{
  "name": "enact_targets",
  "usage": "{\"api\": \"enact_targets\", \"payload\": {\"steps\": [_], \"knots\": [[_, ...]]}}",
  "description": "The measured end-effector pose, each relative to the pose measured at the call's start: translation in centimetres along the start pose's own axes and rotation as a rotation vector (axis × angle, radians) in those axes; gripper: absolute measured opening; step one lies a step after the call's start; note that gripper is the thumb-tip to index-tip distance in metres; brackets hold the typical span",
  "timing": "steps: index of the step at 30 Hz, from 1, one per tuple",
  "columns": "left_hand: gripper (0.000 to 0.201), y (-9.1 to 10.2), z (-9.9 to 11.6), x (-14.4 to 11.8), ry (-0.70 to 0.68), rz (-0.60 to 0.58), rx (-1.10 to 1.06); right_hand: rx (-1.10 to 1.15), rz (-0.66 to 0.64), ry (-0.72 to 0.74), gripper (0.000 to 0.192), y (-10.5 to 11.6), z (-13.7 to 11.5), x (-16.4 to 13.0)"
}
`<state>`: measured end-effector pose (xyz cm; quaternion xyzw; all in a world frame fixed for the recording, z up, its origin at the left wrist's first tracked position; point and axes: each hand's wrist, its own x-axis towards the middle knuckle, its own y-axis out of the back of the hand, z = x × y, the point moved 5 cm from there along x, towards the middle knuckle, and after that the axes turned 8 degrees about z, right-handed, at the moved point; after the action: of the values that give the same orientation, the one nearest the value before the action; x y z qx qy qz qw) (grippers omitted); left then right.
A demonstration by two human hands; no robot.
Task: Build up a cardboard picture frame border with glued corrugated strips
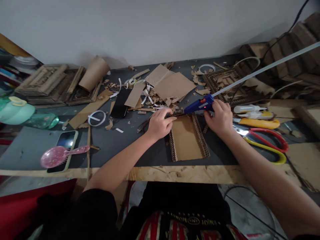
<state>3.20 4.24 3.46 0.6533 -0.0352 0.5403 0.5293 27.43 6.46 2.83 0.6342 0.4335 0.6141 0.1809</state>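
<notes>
The left hand (160, 124) pinches a corrugated strip (178, 115) between thumb and fingers at the far-left corner of the tray (187, 140), which lies flat at the table's (140, 151) near edge, between the forearms. The right hand (221, 116) has its fingers curled around the grip of a blue glue gun (198, 104), a long glue stick (265, 70) jutting from its back. The nozzle points left at the strip; whether they touch, one cannot tell. Scissors (265, 130) and a yellow cutter (262, 123) lie just right of the right hand and forearm. Beyond the tray are card sheets (176, 86) and scraps; a black phone (121, 103) lies left of them. Farther left, a pink brush (53, 157) rests across another phone (67, 140).
</notes>
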Motion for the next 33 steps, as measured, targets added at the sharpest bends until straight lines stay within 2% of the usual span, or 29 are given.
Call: {"api": "enact_targets", "payload": {"steps": [21,27,33], "knots": [[0.025,0.0,-0.1,0.0,0.013,-0.001,-0.023,0.024,0.002,-0.023,0.029,0.4,0.4,0.0],[0.025,0.0,-0.1,0.0,0.037,-0.019,-0.015,0.021,0.043,0.001,0.029,0.6,0.7,-0.1],[0.026,0.2,0.0,0.1,0.01,0.025,-0.021,0.018,0.057,0.017,0.029,0.8,1.1,0.0]]}}
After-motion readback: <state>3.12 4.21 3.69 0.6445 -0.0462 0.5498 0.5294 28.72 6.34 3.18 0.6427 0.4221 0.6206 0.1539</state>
